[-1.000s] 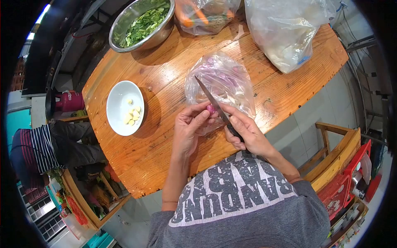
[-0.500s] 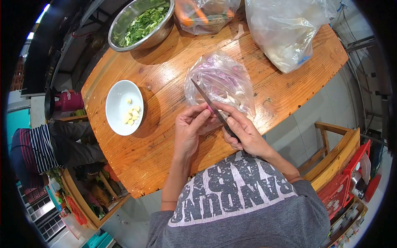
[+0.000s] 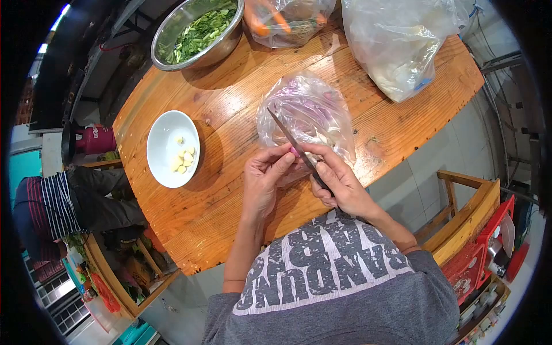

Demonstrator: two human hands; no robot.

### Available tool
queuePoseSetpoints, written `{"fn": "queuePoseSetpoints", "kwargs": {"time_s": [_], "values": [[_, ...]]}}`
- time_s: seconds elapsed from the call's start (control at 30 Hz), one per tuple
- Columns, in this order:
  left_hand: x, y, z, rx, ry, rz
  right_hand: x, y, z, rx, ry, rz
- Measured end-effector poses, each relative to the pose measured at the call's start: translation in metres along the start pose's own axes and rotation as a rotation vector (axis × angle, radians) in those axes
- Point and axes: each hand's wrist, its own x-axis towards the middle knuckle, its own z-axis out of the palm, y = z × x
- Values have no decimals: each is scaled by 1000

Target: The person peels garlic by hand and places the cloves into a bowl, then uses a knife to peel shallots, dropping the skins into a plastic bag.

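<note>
In the fingertips of my left hand [image 3: 267, 175] is a small pink-purple bulb [image 3: 294, 152], a shallot or garlic clove; most of it is hidden. My right hand [image 3: 339, 181] grips a knife [image 3: 286, 131] by its dark handle, the blade slanting up and left beside the bulb. Fingers of both hands meet around it. Just beyond them lies a clear plastic bag [image 3: 305, 106] with purple and whitish pieces or skins inside. To the left, a white bowl [image 3: 164, 129] holds several peeled, pale garlic cloves [image 3: 183, 161].
On the wooden table [image 3: 224, 135] stand a steel bowl [image 3: 230, 40] of chopped greens, a bag of carrots [image 3: 276, 26] and a large whitish plastic bag [image 3: 397, 46]. A person in a striped top [image 3: 57, 207] is at the left. Wooden stools flank the table.
Both hands stay almost in place. The pink-purple bulb shows slightly more between the fingertips, and the knife has shifted only a little.
</note>
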Motion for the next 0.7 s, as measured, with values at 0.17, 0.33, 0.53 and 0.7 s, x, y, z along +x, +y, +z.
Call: {"fn": "queuePoseSetpoints", "kwargs": {"time_s": [0.17,0.33,0.53,0.7], "values": [[-2,1,3,73,32,-16,-1,1,-2,8,0,23],[-3,1,8,142,12,32,-1,2,-3,7,11,4],[-3,0,7,276,-45,160,-1,6,-5,14,19,13],[-2,-3,8,292,-82,164,3,13,-5,15,66,-22]]}}
